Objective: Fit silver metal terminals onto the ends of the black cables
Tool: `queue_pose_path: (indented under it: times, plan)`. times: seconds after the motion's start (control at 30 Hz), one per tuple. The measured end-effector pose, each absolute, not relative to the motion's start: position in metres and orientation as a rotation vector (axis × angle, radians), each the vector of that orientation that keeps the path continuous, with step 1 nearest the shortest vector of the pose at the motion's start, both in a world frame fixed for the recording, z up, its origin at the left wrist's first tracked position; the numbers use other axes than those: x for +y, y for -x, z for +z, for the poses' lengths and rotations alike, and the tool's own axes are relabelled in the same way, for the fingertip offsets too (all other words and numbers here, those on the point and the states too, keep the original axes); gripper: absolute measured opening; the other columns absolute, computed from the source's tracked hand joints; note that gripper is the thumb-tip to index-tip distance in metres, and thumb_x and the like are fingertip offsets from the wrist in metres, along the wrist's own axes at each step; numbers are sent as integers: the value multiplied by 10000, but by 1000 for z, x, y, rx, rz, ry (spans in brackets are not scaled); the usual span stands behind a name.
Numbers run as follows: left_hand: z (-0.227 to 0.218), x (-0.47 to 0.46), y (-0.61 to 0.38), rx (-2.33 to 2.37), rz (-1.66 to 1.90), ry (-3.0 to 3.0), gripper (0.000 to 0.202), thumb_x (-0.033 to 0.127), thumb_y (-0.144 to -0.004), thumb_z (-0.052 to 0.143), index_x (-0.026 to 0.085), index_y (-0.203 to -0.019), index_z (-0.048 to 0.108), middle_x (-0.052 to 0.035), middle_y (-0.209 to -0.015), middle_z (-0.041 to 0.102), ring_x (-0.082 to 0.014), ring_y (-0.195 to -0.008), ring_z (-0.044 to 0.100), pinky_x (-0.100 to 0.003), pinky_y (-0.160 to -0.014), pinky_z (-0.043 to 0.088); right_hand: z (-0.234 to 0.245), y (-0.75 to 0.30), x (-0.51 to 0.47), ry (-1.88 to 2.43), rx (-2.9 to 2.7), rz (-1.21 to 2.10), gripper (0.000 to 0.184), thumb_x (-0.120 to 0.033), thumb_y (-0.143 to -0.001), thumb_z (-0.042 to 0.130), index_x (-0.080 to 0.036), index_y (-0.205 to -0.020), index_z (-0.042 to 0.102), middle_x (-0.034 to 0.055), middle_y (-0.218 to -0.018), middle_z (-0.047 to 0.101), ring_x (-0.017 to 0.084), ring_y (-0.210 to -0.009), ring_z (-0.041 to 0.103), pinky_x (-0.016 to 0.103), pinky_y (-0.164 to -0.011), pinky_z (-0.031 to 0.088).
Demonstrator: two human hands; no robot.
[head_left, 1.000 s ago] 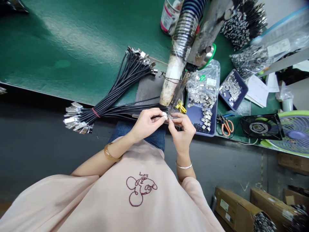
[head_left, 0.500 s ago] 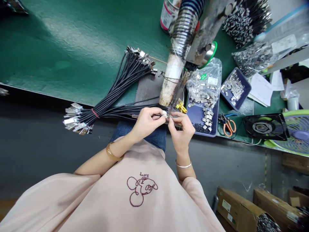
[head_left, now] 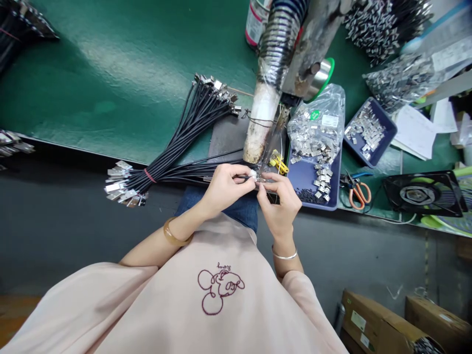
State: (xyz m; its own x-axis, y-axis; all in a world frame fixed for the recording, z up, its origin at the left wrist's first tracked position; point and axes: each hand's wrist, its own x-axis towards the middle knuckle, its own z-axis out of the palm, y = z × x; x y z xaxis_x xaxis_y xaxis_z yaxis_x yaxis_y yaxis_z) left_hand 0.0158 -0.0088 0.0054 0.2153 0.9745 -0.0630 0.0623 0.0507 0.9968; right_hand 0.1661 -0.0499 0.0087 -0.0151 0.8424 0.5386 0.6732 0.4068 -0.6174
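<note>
My left hand (head_left: 224, 188) is closed in a pinch on a thin black cable (head_left: 221, 176) near its end, with a white finger cot on one fingertip. My right hand (head_left: 280, 200) is closed in a pinch on a small metal connector shell (head_left: 262, 180) at that cable's tip. Both hands meet at the table's front edge, just below the tip of a fixed tool wrapped in white tape (head_left: 260, 123). A bundle of black cables with metal ends (head_left: 177, 137), tied with a red band, fans out to the left.
A blue tray (head_left: 313, 177) with loose metal shells and a clear bag of shells (head_left: 317, 128) sit right of my hands. A second blue tray (head_left: 370, 132), orange-handled scissors (head_left: 356, 189), a small black fan (head_left: 420, 194) and cardboard boxes (head_left: 383, 324) lie further right.
The view has shifted slightly to the left, so the table's items sit further right in the picture. Both hands keep their pinch on the cable end and the shell.
</note>
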Motion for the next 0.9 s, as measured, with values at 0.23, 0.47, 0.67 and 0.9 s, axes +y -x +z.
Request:
queue_pose_path:
  times: [0.23, 0.47, 0.67, 0.9]
  plan:
    - [8, -12, -16, 1124, 939, -1338, 129, 184, -727, 611, 105, -692, 708, 37, -580, 520, -60, -542, 381, -178, -547, 373, 15, -177, -65, 1364, -1345, 298, 91, -251, -951, 597, -237, -1022, 651, -66, -663, 638, 72, -450, 585, 204, -435, 453]
    - [4, -14, -15, 1131, 984, -1377, 126, 194, -754, 631, 117, -730, 728, 9, -646, 619, -76, -571, 468, -175, -545, 387, 5, -169, -57, 1413, -1635, 328, 39, -200, -915, 634, -219, -882, 643, 40, -1001, 760, 153, -830, 750, 278, -698, 620]
    - [3, -11, -15, 1136, 1035, -1447, 122, 190, -778, 631, 128, -757, 734, -17, -698, 674, -97, -616, 547, -179, -543, 397, 4, -164, -48, 1409, -1677, 243, 69, -195, -905, 641, -219, -840, 640, 40, -961, 753, 163, -875, 728, 296, -711, 602]
    - [3, -8, -14, 1083, 1046, -1477, 116, 166, -774, 628, 126, -733, 729, -32, -727, 695, -102, -644, 576, -179, -534, 388, 6, -168, -45, 1339, -1753, 181, 93, -161, -882, 657, -232, -828, 634, 20, -929, 752, 160, -882, 726, 321, -810, 586]
